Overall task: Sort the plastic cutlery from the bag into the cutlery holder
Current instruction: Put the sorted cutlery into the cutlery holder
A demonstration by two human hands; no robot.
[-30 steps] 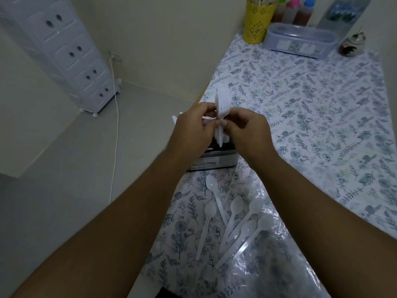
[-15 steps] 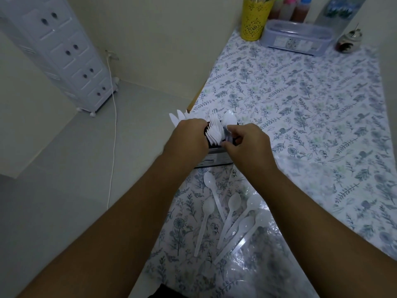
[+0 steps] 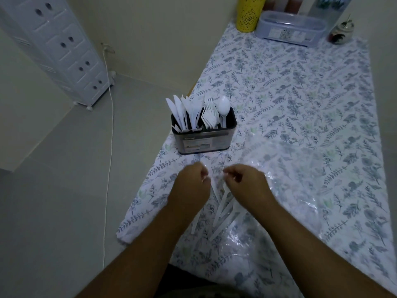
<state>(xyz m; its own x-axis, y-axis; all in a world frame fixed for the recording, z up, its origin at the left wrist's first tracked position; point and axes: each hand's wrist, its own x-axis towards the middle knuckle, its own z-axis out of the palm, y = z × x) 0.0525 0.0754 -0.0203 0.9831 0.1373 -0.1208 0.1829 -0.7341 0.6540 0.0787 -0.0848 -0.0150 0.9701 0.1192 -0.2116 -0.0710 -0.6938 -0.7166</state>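
Cutlery holder (image 3: pixel 204 137) stands upright nr the counter's (image 3: pixel 300 100) left edge, on the floral cloth: knives (image 3: pixel 182 112) in the left compartment, forks (image 3: pixel 210 117) in the middle, one spoon (image 3: pixel 223 108) bowl-up at the right end. Closer to the person, loose white spoons (image 3: pixel 223 208) lie fanned on the cloth w/ handles pointing back toward the body, partly on the clear plastic bag (image 3: pixel 285 186), which is spread flat & crinkled over the counter's near-right part. Both hands hover just above the spoons' bowl ends, well short of the holder. Left hand (image 3: pixel 191 186): fingers curled in, knuckles up; can't tell if it's pinching anything, the fingertips are blurred. Right hand (image 3: pixel 247 183): fingers likewise curled, tips nr the top of a spoon; whether it's touching or grasping one can't be told either. The two hands sit close together w/ a narrow gap between. Far end of counter: yellow perforated cup (image 3: pixel 250 12), lidded clear box (image 3: pixel 290 30) beside it, small round jar (image 3: pixel 341 32) to the right. Off the counter to the left, a white drawer unit (image 3: pixel 60 46) on wheels stands on the floor, w/ a white cable (image 3: pixel 109 147) trailing down along the floor.
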